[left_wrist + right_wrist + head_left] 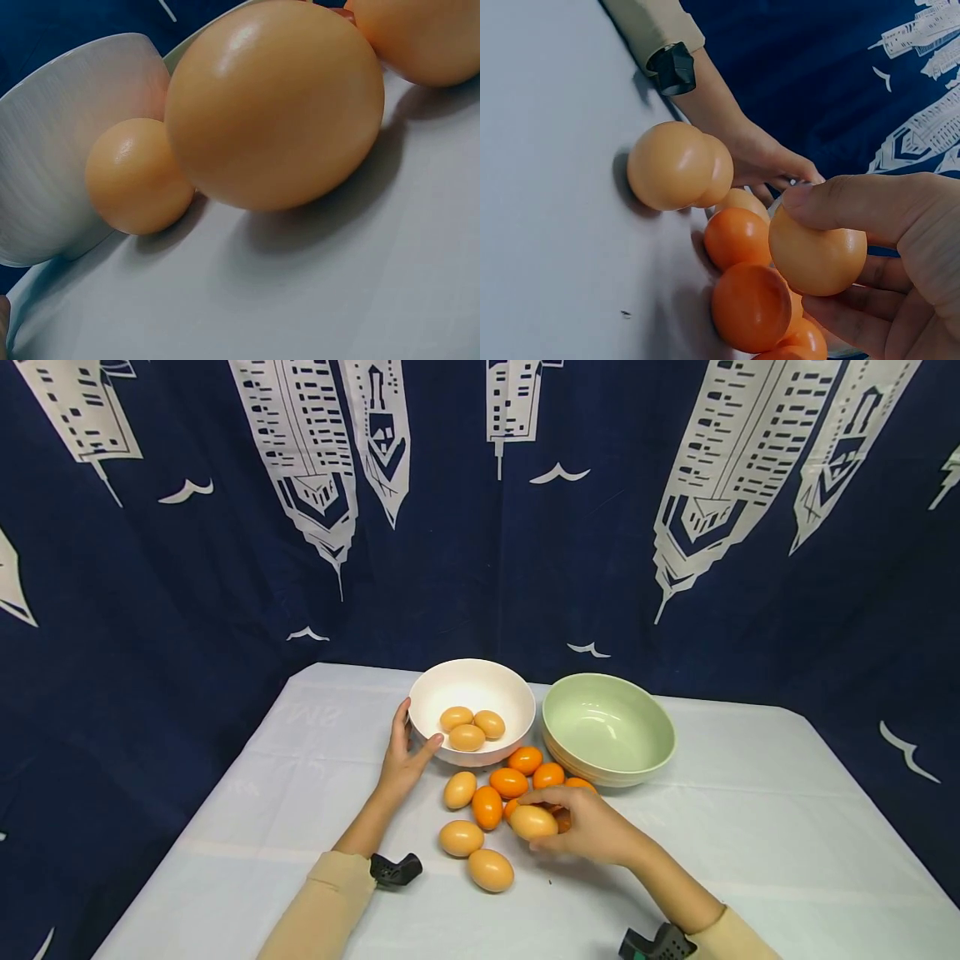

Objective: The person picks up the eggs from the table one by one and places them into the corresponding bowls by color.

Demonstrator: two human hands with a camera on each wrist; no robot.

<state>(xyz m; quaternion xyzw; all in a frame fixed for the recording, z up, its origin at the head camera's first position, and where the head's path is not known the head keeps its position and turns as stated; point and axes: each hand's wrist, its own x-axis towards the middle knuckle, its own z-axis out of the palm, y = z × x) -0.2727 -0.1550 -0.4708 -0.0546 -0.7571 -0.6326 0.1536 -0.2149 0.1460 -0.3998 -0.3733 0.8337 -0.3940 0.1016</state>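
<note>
Tan and glossy, the egg (533,822) sits between the thumb and fingers of our right hand (591,828), a narrow grip just beside the loose orange egg-shaped pieces (487,808). Our left hand (405,766) holds the white bowl (468,683) by its near-left side; three tan eggs (467,738) lie inside. We judge this to be the picking-up step, and the next move likely calls for clearing the bowl's rim and a gentle release. Three loose tan eggs (461,838) lie on the table (270,810); a green bowl (647,727) stands beside the white one.
</note>
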